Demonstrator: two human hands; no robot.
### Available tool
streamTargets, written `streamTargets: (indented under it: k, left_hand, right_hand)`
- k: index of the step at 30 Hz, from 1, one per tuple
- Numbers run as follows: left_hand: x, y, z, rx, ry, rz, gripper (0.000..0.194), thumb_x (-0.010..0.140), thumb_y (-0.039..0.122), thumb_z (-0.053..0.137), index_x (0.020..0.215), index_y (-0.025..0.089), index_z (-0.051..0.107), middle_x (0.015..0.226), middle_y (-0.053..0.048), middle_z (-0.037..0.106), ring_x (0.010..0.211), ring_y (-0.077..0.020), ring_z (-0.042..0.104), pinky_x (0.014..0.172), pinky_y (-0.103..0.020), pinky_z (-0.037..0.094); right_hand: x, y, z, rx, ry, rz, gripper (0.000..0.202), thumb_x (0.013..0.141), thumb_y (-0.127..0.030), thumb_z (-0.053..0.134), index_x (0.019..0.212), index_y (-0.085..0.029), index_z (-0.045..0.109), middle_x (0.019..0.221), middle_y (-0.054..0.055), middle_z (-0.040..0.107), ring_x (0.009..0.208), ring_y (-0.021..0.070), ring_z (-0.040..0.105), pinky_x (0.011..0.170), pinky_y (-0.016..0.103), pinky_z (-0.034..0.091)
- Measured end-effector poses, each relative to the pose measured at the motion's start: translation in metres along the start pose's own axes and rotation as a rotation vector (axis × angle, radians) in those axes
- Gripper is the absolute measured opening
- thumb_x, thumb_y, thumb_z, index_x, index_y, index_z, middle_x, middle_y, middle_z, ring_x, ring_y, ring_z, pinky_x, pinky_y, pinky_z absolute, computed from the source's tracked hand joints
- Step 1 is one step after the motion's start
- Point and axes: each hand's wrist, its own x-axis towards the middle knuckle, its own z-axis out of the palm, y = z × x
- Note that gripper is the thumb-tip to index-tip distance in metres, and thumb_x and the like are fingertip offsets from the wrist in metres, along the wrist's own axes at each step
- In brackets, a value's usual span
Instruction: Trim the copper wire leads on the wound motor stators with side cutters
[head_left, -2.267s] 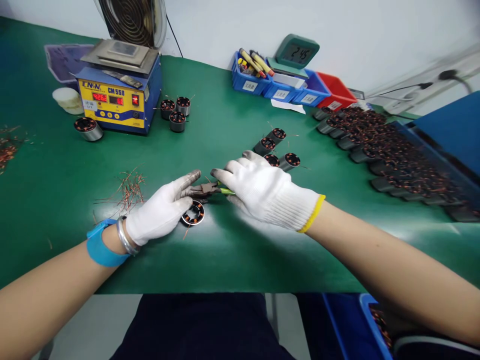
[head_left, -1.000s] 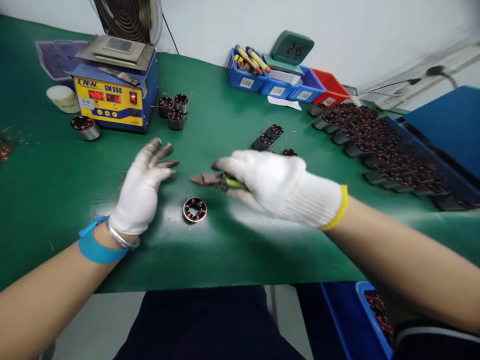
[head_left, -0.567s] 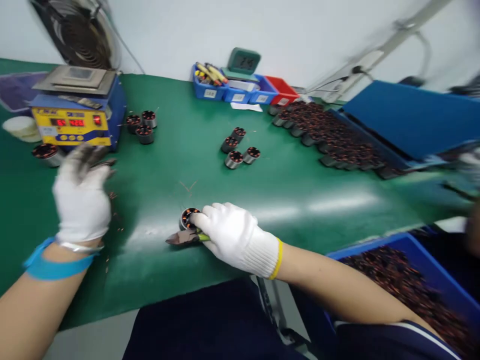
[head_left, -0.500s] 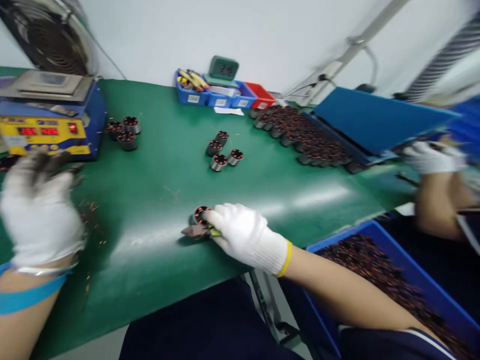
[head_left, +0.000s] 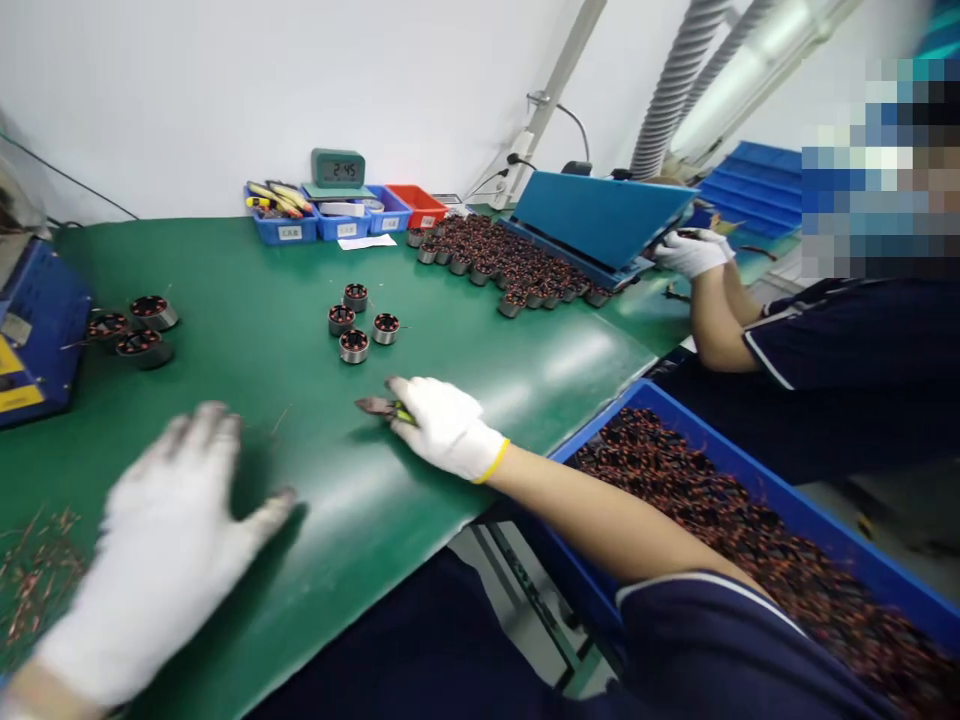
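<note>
My left hand (head_left: pixel 176 540), in a white glove, is over the table at the lower left with its fingers spread and nothing in it. My right hand (head_left: pixel 442 425), gloved too, is closed around cutting pliers (head_left: pixel 379 406), whose dark jaws point left. Behind the pliers stand several wound motor cores (head_left: pixel 354 346) in a small group. Three more cores (head_left: pixel 144 347) stand at the left, beside a blue and yellow device (head_left: pixel 45 330). Copper wire scraps (head_left: pixel 37 580) lie left of my left hand.
Many cores (head_left: pixel 495 250) fill the table's back right, near a blue panel (head_left: pixel 592 225). Small bins (head_left: pixel 289 230) and a clock (head_left: pixel 338 169) stand along the wall. A blue crate (head_left: pixel 750 480) of cores is at the lower right. Another person's gloved hands (head_left: pixel 694 252) work at the right.
The view has turned to the right. My left hand has come away from the device toward the table's middle. The core that was at my right hand no longer shows there; the pliers remain in it.
</note>
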Motion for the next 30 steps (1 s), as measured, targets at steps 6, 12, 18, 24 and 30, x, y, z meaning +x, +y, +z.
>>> streamTargets:
  k: [6,12,18,24,30]
  left_hand:
    - [0.050,0.067,0.036,0.109,-0.216,0.221,0.090,0.082,0.067,0.040,0.144,0.003,0.042,0.154,-0.023,0.034,0.142,-0.0429,0.030,0.113,-0.063,0.022]
    - [0.012,0.009,0.037,0.265,-0.139,-0.020,0.090,0.084,0.065,0.031,0.139,-0.006,0.043,0.147,-0.033,0.039,0.136,-0.0470,0.035,0.105,-0.066,0.029]
    - [-0.051,-0.069,-0.006,0.301,-0.118,-0.444,0.086,0.081,0.063,0.042,0.139,-0.001,0.043,0.150,-0.029,0.037,0.138,-0.0439,0.037,0.111,-0.057,0.031]
    - [-0.032,-0.169,-0.047,0.031,0.273,-1.061,0.105,0.073,0.059,0.069,0.147,-0.002,0.027,0.147,-0.031,0.040,0.134,-0.0412,0.044,0.109,-0.050,0.040]
    - [-0.004,-0.196,-0.046,-0.158,0.185,-0.897,0.038,0.092,0.043,0.059,0.114,0.012,0.062,0.112,-0.008,0.065,0.101,-0.0223,0.064,0.088,-0.041,0.055]
  right_hand:
    - [0.030,-0.004,0.022,0.064,0.164,-0.135,0.058,0.090,-0.042,0.052,0.141,-0.014,0.046,0.106,0.012,0.063,0.094,0.0278,0.055,0.081,0.039,0.043]
    - [0.024,0.001,0.025,0.048,0.167,-0.306,0.054,0.088,-0.044,0.054,0.134,-0.014,0.053,0.096,0.010,0.064,0.085,0.0267,0.055,0.072,0.038,0.041]
    - [0.029,-0.012,0.029,0.063,0.205,-0.390,0.039,0.087,-0.033,0.056,0.119,-0.011,0.061,0.085,0.009,0.062,0.078,0.0270,0.057,0.068,0.036,0.041]
    - [0.051,-0.014,0.046,0.107,0.250,-0.483,0.041,0.084,-0.030,0.056,0.117,-0.007,0.061,0.085,0.012,0.063,0.071,0.0279,0.060,0.065,0.038,0.047]
    - [0.050,-0.013,0.045,0.091,0.244,-0.415,0.045,0.086,-0.035,0.056,0.120,-0.006,0.060,0.088,0.014,0.065,0.075,0.0288,0.062,0.065,0.038,0.049]
